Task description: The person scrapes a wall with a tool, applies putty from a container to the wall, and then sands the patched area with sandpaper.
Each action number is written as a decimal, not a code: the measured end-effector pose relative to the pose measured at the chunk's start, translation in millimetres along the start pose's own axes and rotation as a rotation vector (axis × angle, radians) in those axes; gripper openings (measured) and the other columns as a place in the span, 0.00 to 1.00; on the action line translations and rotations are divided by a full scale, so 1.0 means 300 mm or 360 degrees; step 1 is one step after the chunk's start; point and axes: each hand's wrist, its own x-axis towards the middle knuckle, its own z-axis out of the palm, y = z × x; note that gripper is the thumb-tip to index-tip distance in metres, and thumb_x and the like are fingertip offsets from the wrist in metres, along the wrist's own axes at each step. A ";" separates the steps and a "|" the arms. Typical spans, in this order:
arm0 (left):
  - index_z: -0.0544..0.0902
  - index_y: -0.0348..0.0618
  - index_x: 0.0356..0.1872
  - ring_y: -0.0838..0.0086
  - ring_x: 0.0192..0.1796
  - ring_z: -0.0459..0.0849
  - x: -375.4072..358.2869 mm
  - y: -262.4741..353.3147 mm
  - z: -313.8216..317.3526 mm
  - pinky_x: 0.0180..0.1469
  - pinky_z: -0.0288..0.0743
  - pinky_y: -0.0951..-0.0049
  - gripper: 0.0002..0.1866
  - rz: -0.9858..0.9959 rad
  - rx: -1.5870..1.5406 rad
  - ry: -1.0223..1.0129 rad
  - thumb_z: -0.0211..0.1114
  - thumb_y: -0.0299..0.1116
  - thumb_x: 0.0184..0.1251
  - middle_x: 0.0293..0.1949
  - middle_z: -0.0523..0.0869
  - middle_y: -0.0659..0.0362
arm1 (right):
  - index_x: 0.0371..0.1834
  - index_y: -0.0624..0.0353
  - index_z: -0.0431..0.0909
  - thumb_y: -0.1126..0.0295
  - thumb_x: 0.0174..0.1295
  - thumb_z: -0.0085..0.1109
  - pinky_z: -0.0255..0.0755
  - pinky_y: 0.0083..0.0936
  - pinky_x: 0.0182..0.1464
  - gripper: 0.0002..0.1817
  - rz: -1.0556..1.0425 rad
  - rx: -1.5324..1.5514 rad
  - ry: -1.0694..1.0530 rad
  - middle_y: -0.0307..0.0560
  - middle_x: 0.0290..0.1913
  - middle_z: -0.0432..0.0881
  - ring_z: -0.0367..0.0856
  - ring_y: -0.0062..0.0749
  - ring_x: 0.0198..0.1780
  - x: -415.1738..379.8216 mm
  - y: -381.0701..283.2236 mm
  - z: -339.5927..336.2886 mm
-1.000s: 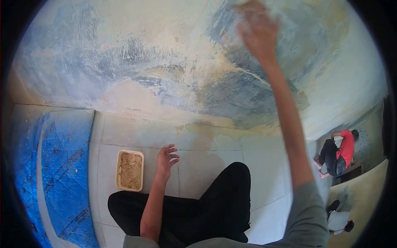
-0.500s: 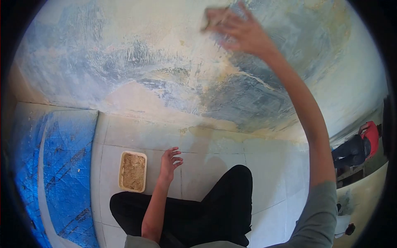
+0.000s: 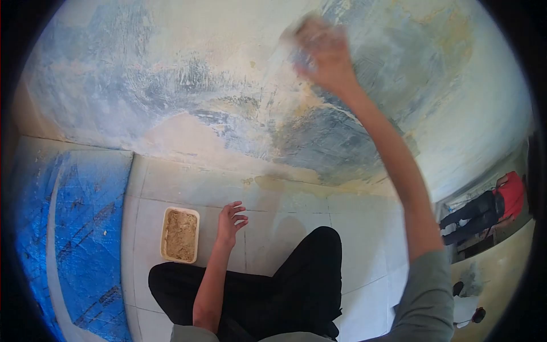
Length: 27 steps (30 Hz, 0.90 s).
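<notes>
High up against the patchy painted wall (image 3: pixel 199 74), my right hand (image 3: pixel 327 54) is raised with its fingers closed round a small brown piece (image 3: pixel 310 29). Motion smears both, and I cannot tell what kind of thing the piece is. Grey-blue, white and yellowish patches cover the wall around that hand. My left hand (image 3: pixel 229 225) hovers low over my lap and the floor, holding nothing, its fingers loosely bent and apart. Nearest to it on the left is a cream rectangular tub (image 3: pixel 164 236) with tan, rough-surfaced material (image 3: pixel 181 235) inside.
Pale tiles make up the floor (image 3: pixel 364 251) beneath my crossed legs (image 3: pixel 250 290). A blue, dark-streaked sheet (image 3: pixel 94 239) lies along the left. At the far right are a person in a red top (image 3: pixel 509 196) and, lower, another person in white (image 3: pixel 467 310).
My right hand has swept a little down the wall with the brown piece, and its forearm has shifted left. My left hand stays nearly in place. The view has turned slightly.
</notes>
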 end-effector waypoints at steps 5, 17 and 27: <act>0.74 0.42 0.56 0.70 0.40 0.78 0.002 0.000 -0.004 0.47 0.75 0.66 0.23 0.0029 -0.0057 -0.0022 0.49 0.44 0.66 0.45 0.78 0.58 | 0.63 0.37 0.75 0.44 0.63 0.53 0.40 0.64 0.72 0.26 -0.0125 -0.0152 -0.0259 0.35 0.66 0.72 0.64 0.28 0.71 0.035 0.137 -0.082; 0.74 0.42 0.57 0.69 0.40 0.79 0.011 -0.011 -0.017 0.46 0.76 0.66 0.24 0.0136 -0.0018 -0.0047 0.49 0.47 0.68 0.45 0.78 0.56 | 0.74 0.38 0.59 0.54 0.68 0.49 0.35 0.65 0.73 0.31 0.0407 0.0191 0.0165 0.44 0.79 0.50 0.51 0.36 0.77 0.097 0.173 -0.145; 0.74 0.42 0.57 0.69 0.41 0.79 -0.001 -0.003 -0.009 0.47 0.76 0.65 0.24 0.0100 0.0010 -0.0012 0.48 0.48 0.68 0.47 0.79 0.56 | 0.70 0.44 0.65 0.53 0.62 0.55 0.32 0.61 0.74 0.31 0.0002 0.0056 -0.0098 0.53 0.75 0.57 0.52 0.48 0.77 0.147 0.366 -0.250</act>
